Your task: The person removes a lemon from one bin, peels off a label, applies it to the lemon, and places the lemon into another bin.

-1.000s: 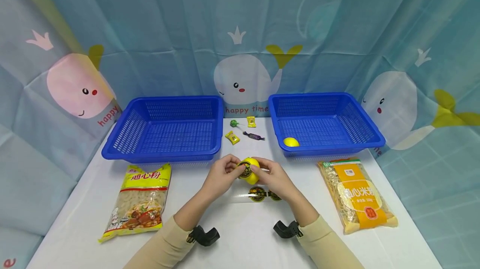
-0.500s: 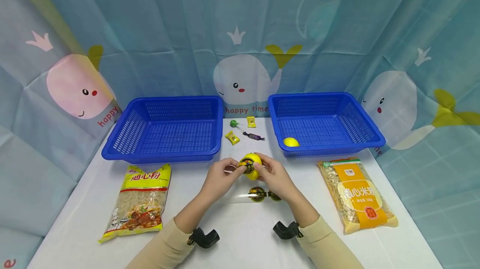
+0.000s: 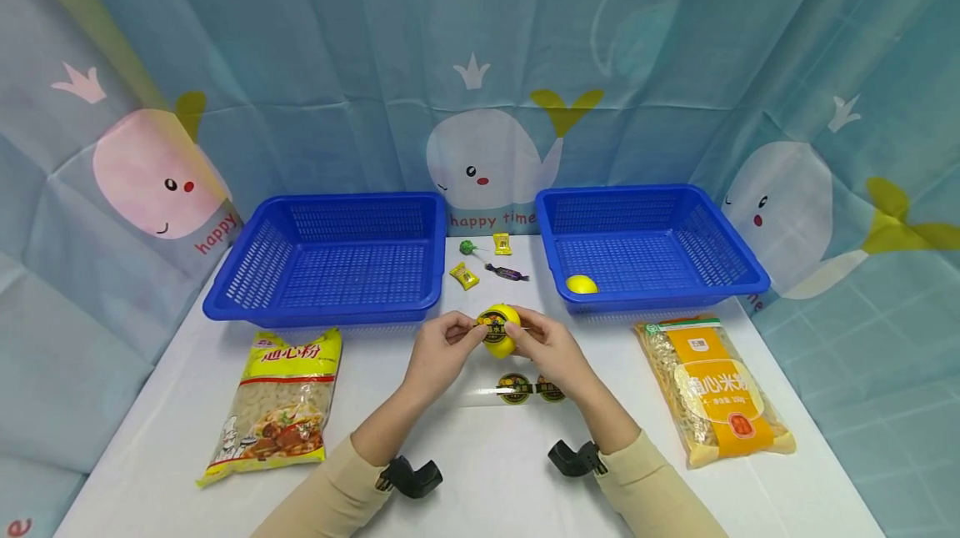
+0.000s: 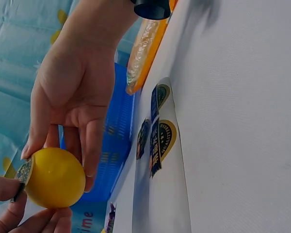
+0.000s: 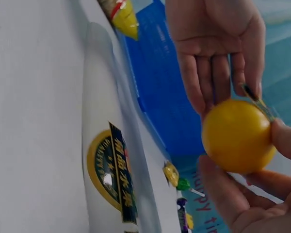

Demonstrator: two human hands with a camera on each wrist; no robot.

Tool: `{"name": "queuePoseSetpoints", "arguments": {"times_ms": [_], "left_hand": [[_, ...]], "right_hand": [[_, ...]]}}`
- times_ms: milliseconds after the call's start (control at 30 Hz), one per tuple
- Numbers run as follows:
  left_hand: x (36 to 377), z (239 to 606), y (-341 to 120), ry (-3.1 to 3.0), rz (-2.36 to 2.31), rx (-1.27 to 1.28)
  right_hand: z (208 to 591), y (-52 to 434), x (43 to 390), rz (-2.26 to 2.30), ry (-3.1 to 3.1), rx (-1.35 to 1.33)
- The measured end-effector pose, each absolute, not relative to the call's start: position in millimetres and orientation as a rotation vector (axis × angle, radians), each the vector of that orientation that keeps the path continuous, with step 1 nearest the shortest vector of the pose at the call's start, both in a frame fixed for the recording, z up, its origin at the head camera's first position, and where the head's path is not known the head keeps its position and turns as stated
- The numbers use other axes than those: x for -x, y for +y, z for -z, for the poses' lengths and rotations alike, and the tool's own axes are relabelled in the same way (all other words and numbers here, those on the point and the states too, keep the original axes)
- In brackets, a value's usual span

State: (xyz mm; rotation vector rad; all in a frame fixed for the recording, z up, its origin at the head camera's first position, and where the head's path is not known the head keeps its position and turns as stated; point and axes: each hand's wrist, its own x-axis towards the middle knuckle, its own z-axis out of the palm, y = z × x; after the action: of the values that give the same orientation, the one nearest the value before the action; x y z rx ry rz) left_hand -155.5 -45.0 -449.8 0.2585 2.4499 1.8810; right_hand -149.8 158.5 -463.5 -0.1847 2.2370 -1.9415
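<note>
Both hands hold a yellow lemon (image 3: 501,349) above the middle of the table, with a round black-and-gold fruit sticker (image 3: 492,327) on its near face. My left hand (image 3: 437,357) pinches the sticker's left edge between thumb and finger, and in the right wrist view that edge stands off the peel. My right hand (image 3: 557,357) grips the lemon from the right, its thumb against the sticker's other edge. Below them lies a glossy strip (image 4: 172,204) bearing more such stickers (image 5: 109,170). The lemon's underside is cupped by fingers in the wrist views.
Behind stand two blue baskets, the left basket (image 3: 322,314) and the right basket (image 3: 652,302); another lemon (image 3: 581,284) lies in the right one. Between them lie a green lollipop (image 3: 467,247) and several wrapped candies (image 3: 507,272). A noodle bag (image 3: 281,404) and an orange-banded bag (image 3: 716,392) flank the hands.
The lemon has risen slightly and turned in the hands, so the sticker faces more toward the head camera. Both hands keep almost the same place.
</note>
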Motion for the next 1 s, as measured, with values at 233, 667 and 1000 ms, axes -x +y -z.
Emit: {"name": "queuePoseSetpoints", "arguments": {"times_ms": [233,667,1000], "left_hand": [[155.3,447.5,-44.9,2.472,-1.882,-0.203],[155.4,446.3,-44.7,2.426,-1.923,-0.178],[156.1,445.2,-43.8,2.404,-1.924,-0.166]], "right_hand": [[461.9,158.5,150.8,1.906,2.251,0.207],[457.3,157.7,151.0,1.909,2.237,0.236],[455.6,155.6,150.1,1.941,2.195,0.224]]}}
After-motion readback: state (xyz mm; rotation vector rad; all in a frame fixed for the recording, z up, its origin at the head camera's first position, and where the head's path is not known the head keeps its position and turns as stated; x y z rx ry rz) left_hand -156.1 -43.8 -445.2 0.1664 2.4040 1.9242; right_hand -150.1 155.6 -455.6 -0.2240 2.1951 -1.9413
